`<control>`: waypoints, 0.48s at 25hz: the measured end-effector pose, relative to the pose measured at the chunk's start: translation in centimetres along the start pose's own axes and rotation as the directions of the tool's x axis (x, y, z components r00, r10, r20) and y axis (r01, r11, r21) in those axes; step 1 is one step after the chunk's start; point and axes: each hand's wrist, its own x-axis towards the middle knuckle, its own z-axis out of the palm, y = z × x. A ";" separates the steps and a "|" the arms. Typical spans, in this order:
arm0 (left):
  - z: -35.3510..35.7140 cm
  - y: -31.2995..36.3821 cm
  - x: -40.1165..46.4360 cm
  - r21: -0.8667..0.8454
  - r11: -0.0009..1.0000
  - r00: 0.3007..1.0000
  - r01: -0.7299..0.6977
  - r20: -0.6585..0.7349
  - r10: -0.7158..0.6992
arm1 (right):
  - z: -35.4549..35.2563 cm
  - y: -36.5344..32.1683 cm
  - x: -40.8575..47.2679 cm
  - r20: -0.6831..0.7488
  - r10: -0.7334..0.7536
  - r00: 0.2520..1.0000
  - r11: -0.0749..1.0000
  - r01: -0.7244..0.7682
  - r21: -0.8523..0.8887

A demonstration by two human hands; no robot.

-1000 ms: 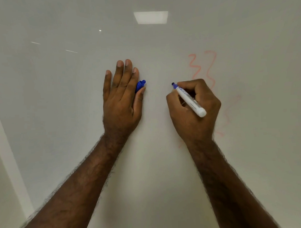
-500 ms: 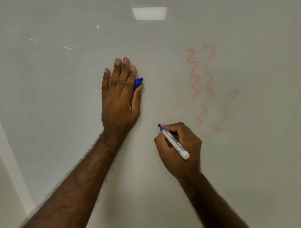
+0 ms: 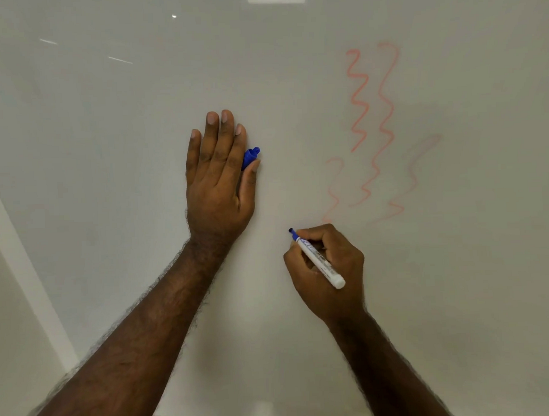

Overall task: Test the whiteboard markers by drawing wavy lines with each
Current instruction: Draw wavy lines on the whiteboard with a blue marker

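Pinching one marker (image 3: 318, 260), right hand (image 3: 327, 273) is touching its tip to the whiteboard (image 3: 109, 151). Left hand (image 3: 219, 178), fingers together, is pressing one blue cap (image 3: 250, 156) flat. Four red wavy lines (image 3: 385, 123) are showing.

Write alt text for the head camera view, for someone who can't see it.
A right hand holds an uncapped blue marker with its tip at a whiteboard, below faint red wavy lines. The left hand lies flat on the board, blue cap under its thumb.
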 end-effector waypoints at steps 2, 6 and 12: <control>0.0 0.0 -0.6 0.000 1.000 1.000 0.000 -0.003 0.000 | -0.2 -0.1 -0.2 -0.004 -0.028 1.000 0.999 0.027 -0.028; 0.0 0.2 -2.1 0.001 1.000 1.000 0.020 -0.002 -0.020 | -0.4 0.3 -0.6 -0.105 0.015 0.994 0.999 -0.020 -0.051; -0.1 0.3 -3.6 0.017 1.000 1.000 0.025 -0.009 -0.025 | -0.4 1.2 -2.6 -0.083 0.013 0.996 0.996 -0.021 -0.090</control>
